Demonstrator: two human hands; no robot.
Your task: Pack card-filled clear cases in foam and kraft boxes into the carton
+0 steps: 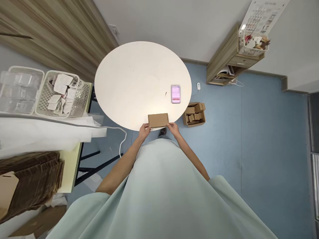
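A small brown cardboard box [158,120], flat and closed, lies at the near edge of the white oval table [134,79]. My left hand [144,130] grips its left end near the lower corner. At the opposite end, the fingers of my right hand [173,128] pinch the lower right corner. Both thumbs and fingertips touch the cardboard; the undersides of the fingers are hidden. To the right of the box, farther back on the tabletop, lies a phone or similar device with a blurred pink screen [175,94].
Right of the table, an open carton [194,114] of small boxes stands on the floor. A side table at left carries white baskets [59,94], white sheets [50,132] and stacked flattened cardboard [35,179]. A white cable [122,142] hangs nearby. A wooden cabinet [224,59] stands against the wall.
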